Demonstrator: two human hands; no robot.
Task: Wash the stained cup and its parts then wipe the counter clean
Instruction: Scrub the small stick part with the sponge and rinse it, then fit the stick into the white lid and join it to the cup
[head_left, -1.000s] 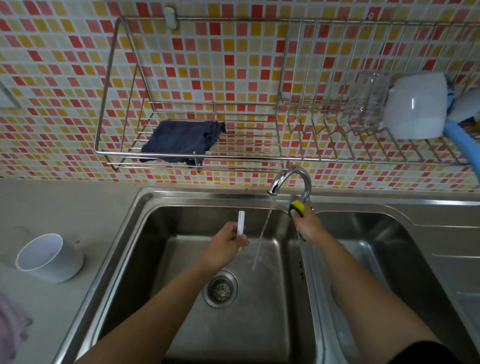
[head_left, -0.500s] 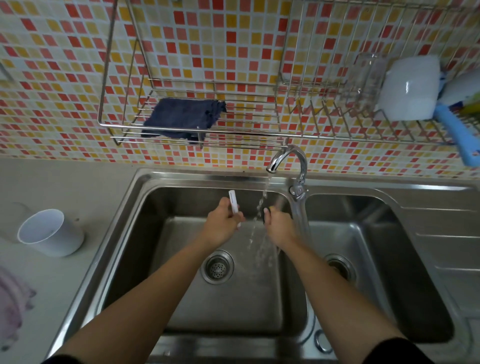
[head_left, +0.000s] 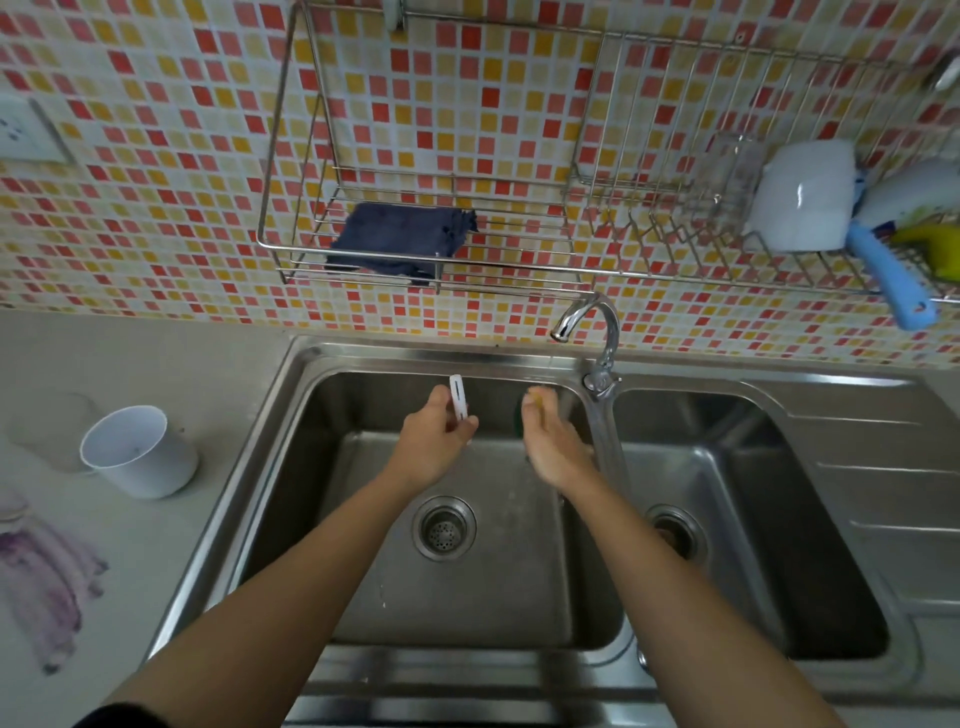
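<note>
Over the left basin of the steel sink (head_left: 291, 415), my left hand (head_left: 431, 447) pinches a small white flat cup part (head_left: 457, 396) that stands upright. Close to its right, my right hand (head_left: 553, 447) grips a yellow and green sponge (head_left: 525, 408), mostly hidden by the fingers. The white cup (head_left: 137, 452) lies tilted on the grey counter (head_left: 156, 364) left of the sink, mouth toward me. A purple stain (head_left: 44, 577) smears the counter at the left edge. No water runs from the tap (head_left: 589, 322).
A wire rack (head_left: 519, 270) on the tiled wall holds a dark blue cloth (head_left: 400, 241), a clear glass (head_left: 727, 176), a white cup (head_left: 802, 200) and a blue-handled brush (head_left: 888, 275). The right basin (head_left: 737, 519) and draining board (head_left: 893, 493) lie to the right.
My right hand left the tap handle and came down into the left basin beside my left hand. The stream of water has stopped. The view shifted slightly.
</note>
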